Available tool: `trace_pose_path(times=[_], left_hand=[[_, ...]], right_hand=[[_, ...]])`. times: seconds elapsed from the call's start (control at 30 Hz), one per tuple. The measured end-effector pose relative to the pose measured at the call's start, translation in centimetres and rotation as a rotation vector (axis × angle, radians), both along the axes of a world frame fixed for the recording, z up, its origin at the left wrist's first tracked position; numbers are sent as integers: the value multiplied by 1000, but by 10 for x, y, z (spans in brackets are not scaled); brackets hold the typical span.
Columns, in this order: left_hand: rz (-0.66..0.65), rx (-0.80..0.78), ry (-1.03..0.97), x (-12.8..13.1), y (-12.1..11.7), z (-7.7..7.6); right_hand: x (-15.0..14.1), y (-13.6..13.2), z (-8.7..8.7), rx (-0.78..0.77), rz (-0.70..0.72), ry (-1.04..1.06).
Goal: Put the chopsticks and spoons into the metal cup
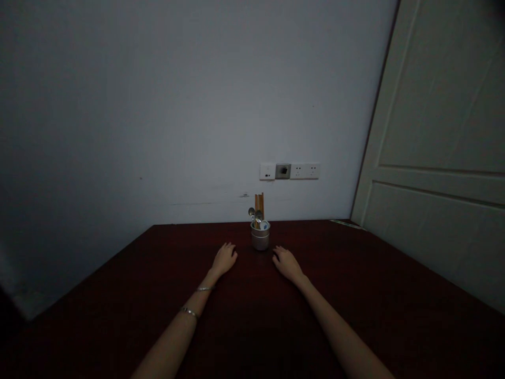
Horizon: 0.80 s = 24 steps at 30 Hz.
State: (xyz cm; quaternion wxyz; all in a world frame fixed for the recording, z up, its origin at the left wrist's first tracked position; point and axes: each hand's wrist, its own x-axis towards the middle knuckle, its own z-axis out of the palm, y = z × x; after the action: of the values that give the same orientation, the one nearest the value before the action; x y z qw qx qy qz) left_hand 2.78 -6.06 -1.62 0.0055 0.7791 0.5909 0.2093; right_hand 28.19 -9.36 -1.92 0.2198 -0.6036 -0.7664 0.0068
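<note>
My left hand point(225, 258) lies palm down on the dark red table point(252, 316), its fingers stretched forward and holding nothing. Two silver bracelets circle that forearm. Across from it, my right hand point(287, 262) rests flat too, fingers forward, with nothing in it. Between and just beyond both hands stands an upright metal cup point(260, 242), touched by neither. Wooden chopsticks point(259, 203) and metal spoons point(251, 212) stick up out of the cup. A white piece with a blue mark point(264, 225), perhaps a ceramic spoon, leans at its rim.
A pale wall point(197, 131) rises behind the table's far edge. White wall sockets point(304, 171) and a grey switch plate point(283, 171) are set in it. A panelled door point(442, 137) stands along the right side. A thin strip point(347, 225) lies at the far right edge.
</note>
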Motion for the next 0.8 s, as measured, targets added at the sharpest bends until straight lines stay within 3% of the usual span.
trace_pose_path(times=[0.37, 0.53, 0.7, 0.8], left_hand=[[-9, 29, -71, 0, -5, 2], [-21, 24, -418, 16, 1, 16], [-119, -106, -721, 58, 19, 35], [-166, -170, -917, 77, 32, 37]], right_hand=[[-1, 0, 2, -42, -14, 21], [-3, -4, 4, -26, -16, 19], [-2, -3, 3, -14, -17, 22], [-2, -4, 4, -10, -15, 4]])
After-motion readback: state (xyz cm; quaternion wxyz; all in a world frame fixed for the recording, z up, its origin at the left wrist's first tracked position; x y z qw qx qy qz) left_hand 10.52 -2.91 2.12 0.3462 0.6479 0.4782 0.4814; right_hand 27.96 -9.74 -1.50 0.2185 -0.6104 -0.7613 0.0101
